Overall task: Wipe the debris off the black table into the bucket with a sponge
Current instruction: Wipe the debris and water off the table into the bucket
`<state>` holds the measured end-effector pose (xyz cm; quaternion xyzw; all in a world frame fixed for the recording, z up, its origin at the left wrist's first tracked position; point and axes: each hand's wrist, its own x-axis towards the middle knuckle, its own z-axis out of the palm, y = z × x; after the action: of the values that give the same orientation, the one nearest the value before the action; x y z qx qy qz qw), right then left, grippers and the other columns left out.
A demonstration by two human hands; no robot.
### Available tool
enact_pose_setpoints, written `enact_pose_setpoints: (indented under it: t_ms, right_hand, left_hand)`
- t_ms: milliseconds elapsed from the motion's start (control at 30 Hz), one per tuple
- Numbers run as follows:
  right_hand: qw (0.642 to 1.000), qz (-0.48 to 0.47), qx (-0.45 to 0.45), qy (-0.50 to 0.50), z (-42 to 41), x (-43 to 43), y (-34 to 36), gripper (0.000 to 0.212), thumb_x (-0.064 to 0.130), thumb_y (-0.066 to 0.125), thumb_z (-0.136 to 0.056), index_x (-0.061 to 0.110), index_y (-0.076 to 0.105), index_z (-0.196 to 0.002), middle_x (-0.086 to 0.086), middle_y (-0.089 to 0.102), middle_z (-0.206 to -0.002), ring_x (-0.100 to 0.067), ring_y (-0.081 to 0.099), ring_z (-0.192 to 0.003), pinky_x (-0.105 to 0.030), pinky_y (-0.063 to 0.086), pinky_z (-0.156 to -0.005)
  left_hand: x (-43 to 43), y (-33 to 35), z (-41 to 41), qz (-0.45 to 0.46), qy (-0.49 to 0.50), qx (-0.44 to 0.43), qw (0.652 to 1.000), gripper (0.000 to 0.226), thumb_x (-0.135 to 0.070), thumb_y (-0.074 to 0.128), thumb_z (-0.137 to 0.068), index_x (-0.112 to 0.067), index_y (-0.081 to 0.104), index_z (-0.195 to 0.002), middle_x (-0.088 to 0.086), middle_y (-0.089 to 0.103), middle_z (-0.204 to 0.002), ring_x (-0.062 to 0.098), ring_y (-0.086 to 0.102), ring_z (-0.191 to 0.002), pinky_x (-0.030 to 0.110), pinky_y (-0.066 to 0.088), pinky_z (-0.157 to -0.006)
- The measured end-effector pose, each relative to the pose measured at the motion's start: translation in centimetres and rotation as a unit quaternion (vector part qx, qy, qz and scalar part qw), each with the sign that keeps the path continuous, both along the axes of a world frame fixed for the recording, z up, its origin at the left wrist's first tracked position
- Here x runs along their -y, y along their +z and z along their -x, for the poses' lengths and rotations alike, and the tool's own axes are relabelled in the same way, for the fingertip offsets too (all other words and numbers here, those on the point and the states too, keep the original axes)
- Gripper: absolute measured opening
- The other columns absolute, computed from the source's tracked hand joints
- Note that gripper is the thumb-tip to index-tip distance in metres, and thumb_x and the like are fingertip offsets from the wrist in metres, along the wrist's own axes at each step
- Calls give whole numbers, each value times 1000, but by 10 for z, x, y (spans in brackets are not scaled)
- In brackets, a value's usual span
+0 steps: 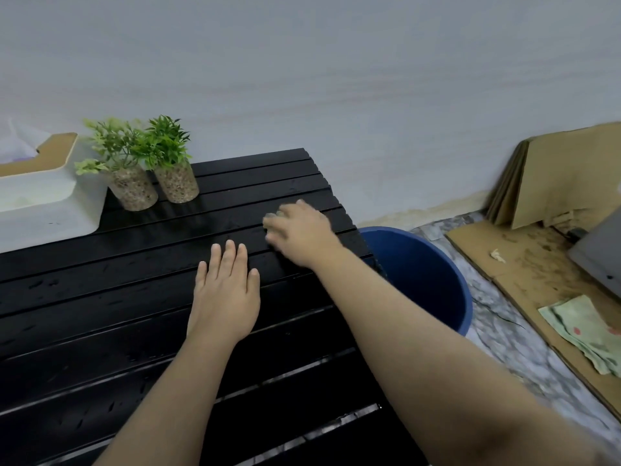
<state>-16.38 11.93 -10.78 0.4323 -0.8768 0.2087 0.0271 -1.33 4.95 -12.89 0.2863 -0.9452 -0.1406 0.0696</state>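
The black slatted table [100, 297] fills the lower left; its slats look wet and carry small specks. My right hand [302, 233] reaches over the table's far right part and presses down on a greenish sponge [273, 217], which shows only at the fingertips and is blurred. My left hand [226, 290] lies flat on the slats, fingers together and palm down, holding nothing. The blue bucket [437, 280] stands on the floor just past the table's right edge, below my right forearm.
Two small potted plants [134, 166] [171, 163] and a white tissue box [43, 196] stand at the table's far left. Flattened cardboard [554, 183], a cardboard sheet on the floor [524, 270] and a patterned cloth [584, 331] lie to the right on the marble floor.
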Motion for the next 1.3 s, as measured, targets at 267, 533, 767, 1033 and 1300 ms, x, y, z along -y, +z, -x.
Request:
enact_pose_setpoints:
  t_ms: [267,533,767,1033,1300]
  right_hand:
    - [985,-38,2,-169,65,-36,-7,29,25,39,-96,36,55,-118,-3,51,-129,-31,40,-114,-40,37,-85]
    - [998,16,-54,-17,32,-2,2,25,27,46,-94,31,59,-114,-6,53,-125,-33,42,-112,-42,43,-90]
    - [990,-22,-75,-115,55,-32,-14,28,34,37,-98,35,54,-120,-2,53,-128,-33,41,-111,-40,36,-82]
    - [992,11,-37,-119,61,-28,4,26,31,43,-96,28,61,-115,-6,54,-124,-35,40,-111,-41,41,-88]
    - [994,-49,-91,27,21,26,-11,35,40,36,-97,34,49,-129,0,47,-138,-31,38,-119,-45,36,-92]
  left_hand:
    - [0,1,0,-7,3,-1,1000,54,-37,11,-97,-19,1,-147,-1,-6,-157,13,-15,-143,34,-8,-117]
    - [1,-1,1,0,-4,-3,1000,55,-37,11,-97,-17,1,-146,0,-6,-157,15,-14,-143,35,-8,-116]
    - [0,-1,0,1,7,1,1000,55,-39,10,-96,-19,-1,-146,-1,-7,-157,15,-16,-142,35,-11,-115]
    - [-2,-1,1,8,13,0,1000,55,-37,10,-97,-18,0,-147,1,-6,-158,16,-14,-143,36,-10,-115]
    - [-2,0,1,8,14,14,1000,54,-36,12,-97,-18,2,-147,1,-4,-158,17,-12,-144,37,-7,-117]
